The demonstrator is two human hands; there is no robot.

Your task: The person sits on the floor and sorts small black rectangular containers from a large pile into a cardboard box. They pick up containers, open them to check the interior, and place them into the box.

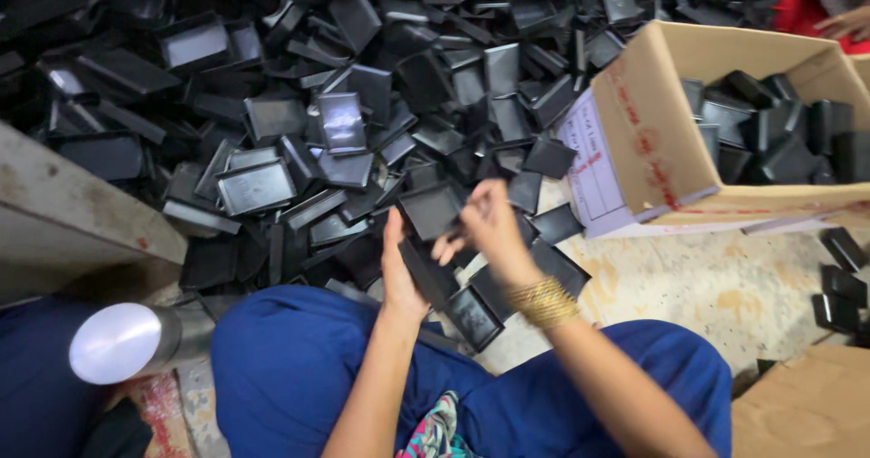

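Observation:
A huge heap of black plastic trays covers the floor in front of me. My left hand grips a stack of black trays by its edge, low over the heap's near side. Just to its right, my right hand has its fingers curled on one black tray at the top of that stack. A gold bangle set sits on my right wrist. My knees in blue cloth fill the bottom of the view.
An open cardboard box with several black trays inside stands at the right. Another person's hand and red sleeve show at the top right. A shiny metal cylinder lies at the lower left beside a concrete ledge. Cardboard lies bottom right.

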